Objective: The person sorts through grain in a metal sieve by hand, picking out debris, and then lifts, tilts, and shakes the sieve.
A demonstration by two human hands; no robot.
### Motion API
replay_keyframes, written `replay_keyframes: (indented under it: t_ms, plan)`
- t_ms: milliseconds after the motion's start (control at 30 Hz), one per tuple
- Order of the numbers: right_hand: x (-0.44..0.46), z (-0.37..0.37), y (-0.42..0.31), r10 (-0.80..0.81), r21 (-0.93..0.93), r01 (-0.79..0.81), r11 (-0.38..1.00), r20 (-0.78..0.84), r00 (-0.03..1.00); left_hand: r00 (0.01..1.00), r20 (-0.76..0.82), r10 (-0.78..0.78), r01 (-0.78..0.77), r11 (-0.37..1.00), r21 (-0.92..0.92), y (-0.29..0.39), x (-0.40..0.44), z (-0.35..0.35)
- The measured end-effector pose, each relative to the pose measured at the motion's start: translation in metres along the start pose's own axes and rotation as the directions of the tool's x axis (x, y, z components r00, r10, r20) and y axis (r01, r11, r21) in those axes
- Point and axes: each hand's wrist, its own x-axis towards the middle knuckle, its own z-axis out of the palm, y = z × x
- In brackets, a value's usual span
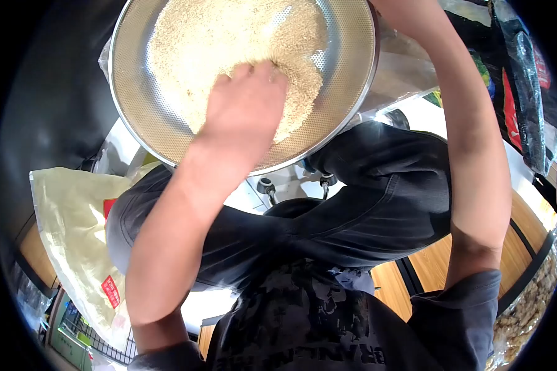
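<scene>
A wide round metal sieve (133,80) with perforated walls is in front of my knees. Small pale tan grains (198,28) are spread over its bottom, and I cannot make out their kind. My left hand (247,102) reaches into them, fingers bent and close together, the fingertips hidden among the grains. At the top right, my right hand (405,13) is beside the sieve's rim. The frame's top edge cuts off its fingers, so its grip is hidden.
A pale yellow bag (74,229) with red labels stands at my left. Dark, shiny packaging (520,93) is at the upper right. Clear plastic (408,71) lies beside the sieve. A bag of brown pieces (526,312) is at the lower right, near wooden boards (436,263).
</scene>
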Motion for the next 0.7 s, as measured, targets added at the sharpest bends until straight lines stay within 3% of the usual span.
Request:
replay_keyframes:
  t_ms: [67, 200, 267, 300, 367, 400, 433, 500, 633, 700]
  plan:
    - [-0.001, -0.001, -0.002, 0.023, 0.024, -0.024, 0.999, 0.010, 1.000, 0.983, -0.148, -0.109, 0.111, 0.994, 0.007, -0.010, -0.001, -0.007]
    - [-0.004, -0.001, -0.001, 0.010, 0.009, -0.010, 1.000, -0.007, 1.000, 0.988, -0.148, -0.051, 0.045, 0.998, -0.043, -0.003, 0.001, -0.001]
    - [-0.016, -0.009, -0.017, 0.048, 0.046, -0.050, 0.998, 0.039, 0.998, 0.909, -0.328, 0.258, -0.322, 0.933, -0.158, 0.006, 0.000, 0.018]
    - [-0.013, -0.005, -0.010, 0.050, 0.051, -0.052, 0.997, 0.039, 0.998, 0.910, -0.323, 0.259, -0.321, 0.934, -0.157, 0.011, -0.001, 0.019]
    - [-0.003, 0.004, 0.006, 0.009, 0.064, -0.009, 0.998, -0.005, 1.000, 0.951, -0.233, 0.202, -0.270, 0.910, -0.313, 0.017, -0.005, 0.019]
    - [-0.003, 0.004, 0.006, 0.004, 0.070, -0.003, 0.998, -0.005, 1.000, 0.946, -0.242, 0.215, -0.261, 0.949, -0.176, 0.010, -0.002, 0.019]
    - [-0.003, 0.003, 0.006, 0.004, 0.036, -0.004, 0.999, -0.003, 1.000, 0.948, -0.241, 0.209, -0.253, 0.952, -0.172, 0.001, 0.002, 0.018]
    - [-0.005, 0.002, -0.001, -0.001, 0.006, 0.001, 1.000, -0.001, 1.000, 0.984, -0.179, 0.002, -0.003, 1.000, -0.008, -0.018, 0.008, 0.013]
    - [-0.007, 0.001, 0.000, 0.028, 0.022, -0.028, 0.999, -0.003, 1.000, 0.959, -0.251, -0.127, 0.154, 0.984, 0.091, -0.046, 0.006, 0.000]
    - [-0.007, 0.000, 0.002, 0.023, 0.014, -0.023, 1.000, -0.006, 1.000, 0.970, -0.164, -0.179, 0.188, 0.981, 0.042, -0.050, 0.005, -0.011]
